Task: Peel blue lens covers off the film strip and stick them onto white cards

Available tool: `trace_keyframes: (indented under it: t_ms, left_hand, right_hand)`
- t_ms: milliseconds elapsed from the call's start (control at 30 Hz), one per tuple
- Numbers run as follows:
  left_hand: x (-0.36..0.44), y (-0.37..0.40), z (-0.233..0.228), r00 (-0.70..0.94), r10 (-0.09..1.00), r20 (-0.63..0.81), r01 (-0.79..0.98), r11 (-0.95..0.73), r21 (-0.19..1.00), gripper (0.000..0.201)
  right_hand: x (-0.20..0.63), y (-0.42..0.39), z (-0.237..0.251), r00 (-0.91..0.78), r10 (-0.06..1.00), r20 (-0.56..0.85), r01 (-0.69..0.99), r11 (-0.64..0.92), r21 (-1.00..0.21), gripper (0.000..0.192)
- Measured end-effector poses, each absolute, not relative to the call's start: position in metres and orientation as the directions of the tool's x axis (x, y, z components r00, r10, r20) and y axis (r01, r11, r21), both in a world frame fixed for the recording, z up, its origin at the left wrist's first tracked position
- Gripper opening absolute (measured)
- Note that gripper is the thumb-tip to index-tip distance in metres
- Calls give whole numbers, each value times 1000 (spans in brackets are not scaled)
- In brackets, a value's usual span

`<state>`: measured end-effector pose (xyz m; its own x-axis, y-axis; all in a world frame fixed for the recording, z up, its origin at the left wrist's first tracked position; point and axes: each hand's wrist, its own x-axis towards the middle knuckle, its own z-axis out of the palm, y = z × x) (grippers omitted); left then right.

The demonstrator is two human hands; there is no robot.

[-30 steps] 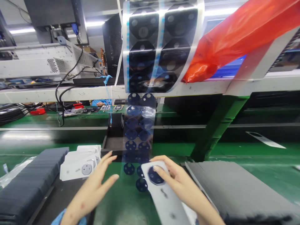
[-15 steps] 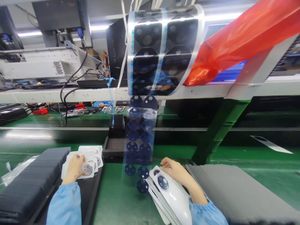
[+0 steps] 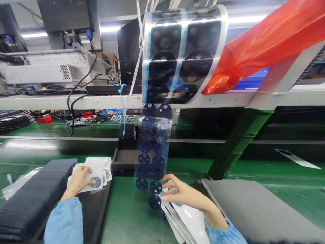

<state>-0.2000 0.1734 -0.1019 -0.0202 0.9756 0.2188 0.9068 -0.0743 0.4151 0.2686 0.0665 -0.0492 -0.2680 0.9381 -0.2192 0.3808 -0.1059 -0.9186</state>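
Note:
My left hand point(image 3: 78, 179) rests on a fanned stack of white panels point(image 3: 101, 166), thumb and fingers apart. Each panel carries a round, camera-like disc, and the stack lies on a black tray point(image 3: 93, 206). My right hand point(image 3: 184, 193) is open, its fingers stretched toward the lower right edge of a hanging clear film strip point(image 3: 162, 149). Paired dark blue round stickers point(image 3: 154, 202) with holes sit on that strip. Under my right hand lie more white panels point(image 3: 188, 220), overlapping; the hand partly hides their discs. Whether the fingertips touch the film I cannot tell.
The film hangs from a large roll point(image 3: 185, 54) at the white shelf edge point(image 3: 106, 101). A red plastic bag point(image 3: 254, 51) slopes down at upper right. Grey sheets point(image 3: 261, 206) lie right, a dark padded block point(image 3: 40, 196) left. A green post point(image 3: 241, 142) stands behind.
My right hand has moved left from the top panel's edge to beside the film strip, its fingers extending. My left hand stays on its stack, shifting slightly. The view has moved a little.

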Motion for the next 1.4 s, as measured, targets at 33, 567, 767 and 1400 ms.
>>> trace_keyframes:
  t_ms: [33, 567, 767, 1400]
  left_hand:
    - [-200, 173, -101, -27, 973, 228, 891, -80, 446, 28]
    - [-119, 111, -21, 148, 988, 40, 221, -73, 972, 53]
    - [-62, 96, -30, 490, 870, -52, 36, 39, 999, 39]
    - [-18, 53, -9, 498, 845, -195, -108, 284, 953, 36]
  right_hand:
    - [265, 67, -53, -296, 927, -232, 365, -115, -924, 59]
    - [237, 56, -41, -113, 990, 79, 104, 90, -990, 42]
    - [219, 33, -29, 120, 908, 401, 87, 392, -916, 58]
    - [214, 13, -14, -291, 649, 703, 754, 608, -249, 38]
